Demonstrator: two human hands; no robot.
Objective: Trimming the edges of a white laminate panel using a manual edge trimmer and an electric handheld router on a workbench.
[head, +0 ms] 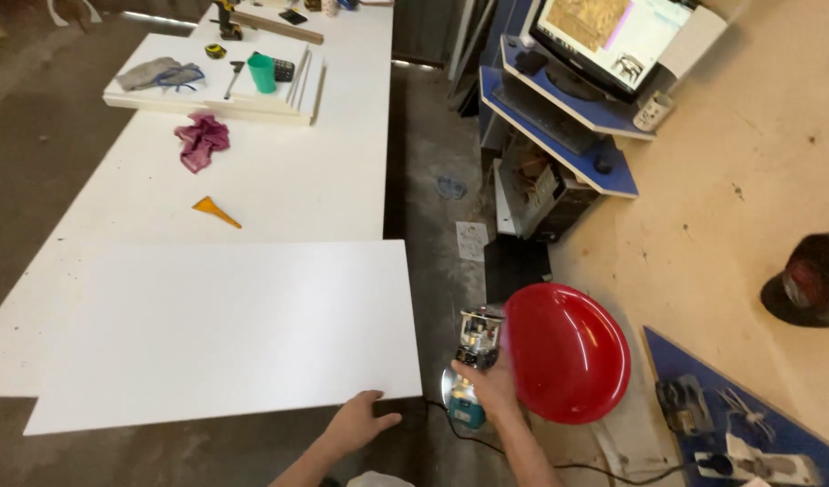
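My left hand (pixel 359 420) rests on the near right corner of a large white board (pixel 225 325), fingers curled over its edge. My right hand (pixel 491 386) grips a small power tool (pixel 473 361), a trim router with a round metal base and a teal body, held beside the board's right edge. A shiny red dish-shaped cover (pixel 566 352) sits right next to the tool, just right of my right hand. The tool's black cord (pixel 568 467) trails along the floor to the right.
The board lies on a long white table (pixel 279 180) with an orange wedge (pixel 216 212), a pink rag (pixel 201 141), a green cup (pixel 262 72) and stacked panels. A blue computer stand (pixel 559 117) with a monitor stands to the right. A blue tool panel (pixel 748 424) lies at the lower right.
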